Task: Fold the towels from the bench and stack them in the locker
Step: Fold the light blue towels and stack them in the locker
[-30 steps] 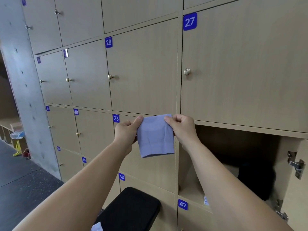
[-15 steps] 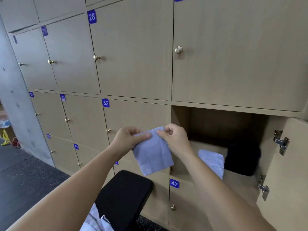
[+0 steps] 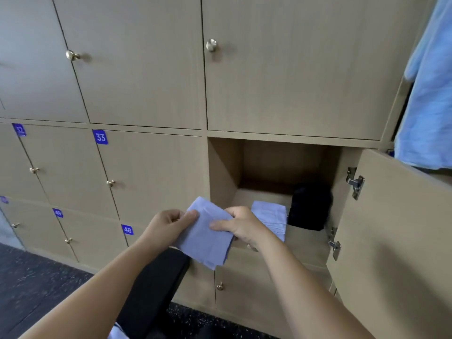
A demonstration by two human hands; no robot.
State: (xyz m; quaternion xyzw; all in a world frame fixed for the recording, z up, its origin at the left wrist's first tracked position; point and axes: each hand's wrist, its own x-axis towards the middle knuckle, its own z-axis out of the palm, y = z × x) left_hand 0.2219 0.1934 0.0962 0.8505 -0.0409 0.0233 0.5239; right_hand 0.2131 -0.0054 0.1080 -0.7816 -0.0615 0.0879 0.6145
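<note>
A small folded lavender towel (image 3: 208, 243) hangs between both hands just left of the open locker (image 3: 222, 172). My left hand (image 3: 167, 225) pinches its upper left edge with thumb on top. My right hand (image 3: 241, 227) grips its upper right part, fingers curled over the cloth. Inside the locker a folded lavender towel (image 3: 270, 216) lies on the floor, beside a black bundle (image 3: 309, 207) at the right. The black padded bench (image 3: 151, 292) stands below my arms, with a bit of pale cloth (image 3: 116, 332) at its near end.
The locker's door (image 3: 396, 241) stands swung open to the right, hinges showing. A light blue garment (image 3: 428, 99) hangs at the upper right. Closed wooden lockers with brass knobs and blue number tags fill the wall. Dark speckled floor (image 3: 36, 285) lies at the lower left.
Both hands have brought the towel down and rightward, from chest height before locker 33 to the open locker's front edge. The view has tilted down and right.
</note>
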